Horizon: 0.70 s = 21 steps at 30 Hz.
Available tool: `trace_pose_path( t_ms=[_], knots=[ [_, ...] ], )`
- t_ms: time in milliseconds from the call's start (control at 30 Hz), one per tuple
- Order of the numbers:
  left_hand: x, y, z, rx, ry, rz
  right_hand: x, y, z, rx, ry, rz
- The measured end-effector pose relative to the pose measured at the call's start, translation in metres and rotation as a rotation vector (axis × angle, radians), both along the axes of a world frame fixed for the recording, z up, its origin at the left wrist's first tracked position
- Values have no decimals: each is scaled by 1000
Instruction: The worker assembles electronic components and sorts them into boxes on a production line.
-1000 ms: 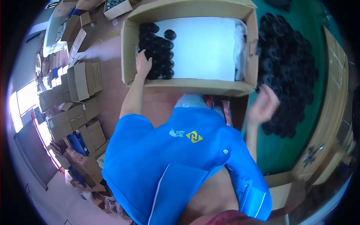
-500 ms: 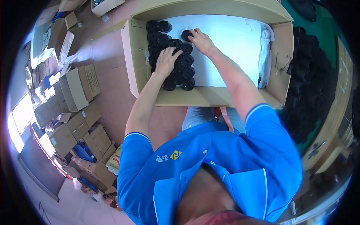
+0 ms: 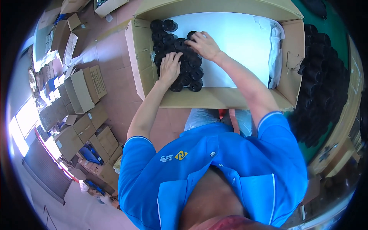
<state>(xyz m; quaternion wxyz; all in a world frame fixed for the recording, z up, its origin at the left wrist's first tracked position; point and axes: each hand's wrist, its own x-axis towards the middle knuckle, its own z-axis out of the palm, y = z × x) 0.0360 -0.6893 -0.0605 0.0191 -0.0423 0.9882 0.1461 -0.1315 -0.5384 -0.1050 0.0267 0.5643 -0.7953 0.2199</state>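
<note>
Black, short, round pieces [image 3: 196, 73] sit packed together at the left end of an open brown cardboard box [image 3: 226, 99], with a smooth white sheet [image 3: 241, 50] bare to their right. More black round pieces [image 3: 322, 88] are heaped outside the box on a green surface [image 3: 339, 32]. The left hand [image 3: 168, 69] rests on the packed group, fingers slightly bent; whether it grasps one cannot be told. The right hand [image 3: 205, 46] curls over the group's right edge, its fingertips too hidden to show a grip. The step in hand looks like setting pieces into line; the next move calls for nudging the edge pieces snug against their neighbours without toppling them.
</note>
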Motion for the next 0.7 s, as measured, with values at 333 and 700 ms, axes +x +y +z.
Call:
trace_pose_path(
  t_ms=[333, 700],
  knots=[
    [-5, 30, -4, 106, -166, -104, -5, -49, -40, -2, -111, -15],
    [3, 15, -16, -23, -97, -410, 16, 150, 125, -584, -245, -487]
  ],
)
